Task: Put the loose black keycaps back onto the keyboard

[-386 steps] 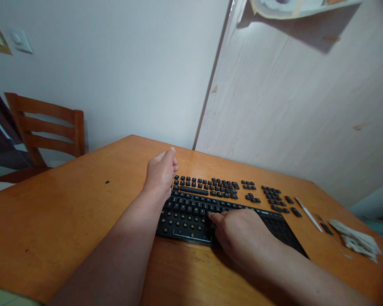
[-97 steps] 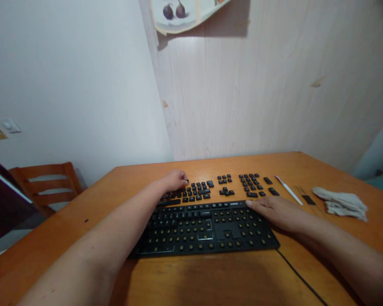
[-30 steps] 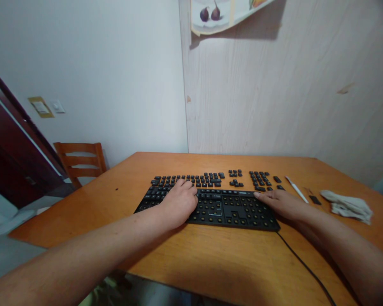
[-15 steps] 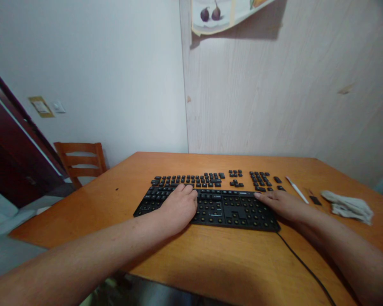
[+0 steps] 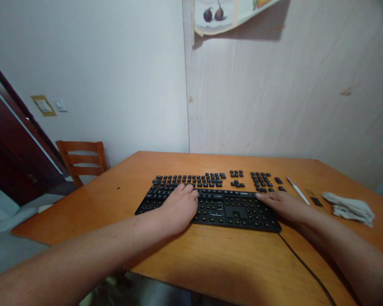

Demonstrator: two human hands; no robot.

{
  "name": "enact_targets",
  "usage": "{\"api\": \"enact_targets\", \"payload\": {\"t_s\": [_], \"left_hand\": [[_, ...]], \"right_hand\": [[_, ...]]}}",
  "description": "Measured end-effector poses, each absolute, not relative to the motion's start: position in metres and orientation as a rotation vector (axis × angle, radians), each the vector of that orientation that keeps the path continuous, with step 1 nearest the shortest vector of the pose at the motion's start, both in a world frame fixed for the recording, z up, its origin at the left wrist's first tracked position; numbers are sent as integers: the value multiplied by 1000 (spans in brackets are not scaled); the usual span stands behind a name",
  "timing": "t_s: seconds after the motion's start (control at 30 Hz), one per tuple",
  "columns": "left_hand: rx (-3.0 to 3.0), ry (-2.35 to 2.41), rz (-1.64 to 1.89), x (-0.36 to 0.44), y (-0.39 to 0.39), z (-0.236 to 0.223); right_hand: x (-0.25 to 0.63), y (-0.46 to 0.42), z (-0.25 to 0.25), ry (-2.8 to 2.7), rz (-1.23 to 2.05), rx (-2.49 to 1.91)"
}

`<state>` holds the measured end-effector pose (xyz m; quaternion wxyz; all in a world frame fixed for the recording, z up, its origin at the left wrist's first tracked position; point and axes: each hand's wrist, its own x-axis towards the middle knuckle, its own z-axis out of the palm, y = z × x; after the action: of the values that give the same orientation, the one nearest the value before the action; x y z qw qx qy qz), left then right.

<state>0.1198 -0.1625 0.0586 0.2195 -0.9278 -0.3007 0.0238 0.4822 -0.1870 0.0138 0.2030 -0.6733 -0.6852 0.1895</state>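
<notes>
A black keyboard (image 5: pixel 236 214) lies at a slant on the wooden table. Its upper rows and left part carry keycaps, while bare switch sockets show across the middle and right. My left hand (image 5: pixel 181 208) rests over the keyboard's middle-left, fingers bent down together at the upper rows; the fingertips and anything between them are hidden. At the right end, my right hand (image 5: pixel 281 204) grips the keyboard's edge, thumb on top and the other fingers largely out of sight. Just behind the keyboard, loose black keycaps (image 5: pixel 191 178) are laid out in rows, with number-pad keycaps (image 5: pixel 261 179) grouped farther right.
A white pen-like stick (image 5: pixel 297 190), a small brush with dark bristles (image 5: pixel 315 201) and a crumpled pale cloth (image 5: pixel 349 208) lie on the table's right side. The keyboard's cable (image 5: pixel 306 265) runs toward the near edge. A wooden chair (image 5: pixel 83 159) stands at the left.
The whole view has shifted very slightly. Both hands keep their places on the keyboard, and nothing else has visibly moved.
</notes>
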Motion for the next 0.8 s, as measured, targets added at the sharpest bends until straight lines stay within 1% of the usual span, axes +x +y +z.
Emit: {"api": "enact_targets", "payload": {"t_s": [0.1,0.27,0.4,0.53,0.7,0.8], "left_hand": [[-2620,-890,14,118,-159,70],[-2681,-1042,-49,112,-144,88],[-2744,-1176,-116,107,-125,87],[-2720,-1437,-179,107,-108,79],[-2774,-1684,-71,114,-97,73],[-2815,-1754,17,119,-98,73]], "right_hand": [[484,-185,13,-1926,681,-1872],[486,-184,12,-1926,679,-1867],[485,-185,12,-1940,668,-1860],[484,-186,12,-1936,646,-1832],[484,-186,12,-1954,644,-1817],[485,-186,12,-1947,642,-1824]]}}
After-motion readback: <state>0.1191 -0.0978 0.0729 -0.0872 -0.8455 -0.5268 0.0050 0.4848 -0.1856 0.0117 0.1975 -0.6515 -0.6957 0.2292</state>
